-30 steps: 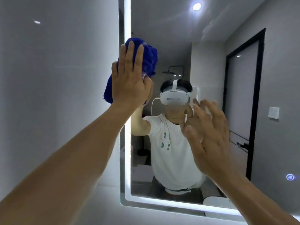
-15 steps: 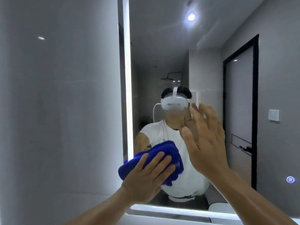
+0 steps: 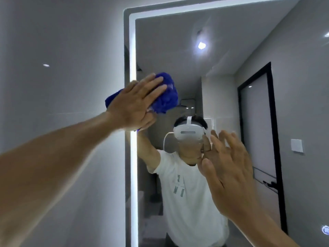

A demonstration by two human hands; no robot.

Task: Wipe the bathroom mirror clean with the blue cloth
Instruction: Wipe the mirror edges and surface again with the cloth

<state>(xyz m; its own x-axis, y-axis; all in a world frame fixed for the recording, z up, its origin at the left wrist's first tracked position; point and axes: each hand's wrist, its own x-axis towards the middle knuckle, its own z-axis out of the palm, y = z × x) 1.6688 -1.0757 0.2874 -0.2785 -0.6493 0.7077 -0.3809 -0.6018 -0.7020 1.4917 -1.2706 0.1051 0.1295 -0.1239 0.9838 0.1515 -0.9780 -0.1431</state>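
Observation:
The bathroom mirror [image 3: 222, 72] fills the right of the view, framed by a lit white strip [image 3: 132, 50] along its left and top edges. A bunched blue cloth [image 3: 166, 97] lies against the glass near the upper left part of the mirror. My left hand [image 3: 137, 104] presses flat on the cloth with straight fingers. My right hand [image 3: 226, 166] is raised in front of the mirror's middle, fingers spread and relaxed, holding nothing. Whether it touches the glass I cannot tell.
A glossy grey tiled wall [image 3: 62, 68] runs to the left of the mirror. The mirror reflects a person in a white shirt, a dark-framed door [image 3: 256, 122], a wall switch [image 3: 296, 145] and a ceiling light [image 3: 202, 45]. A round touch button [image 3: 325, 229] glows at the mirror's lower right.
My left hand has swept the cloth from the mirror's lower left back up to the upper left. The view has tilted up, showing the mirror's top edge. My right hand has stayed in place.

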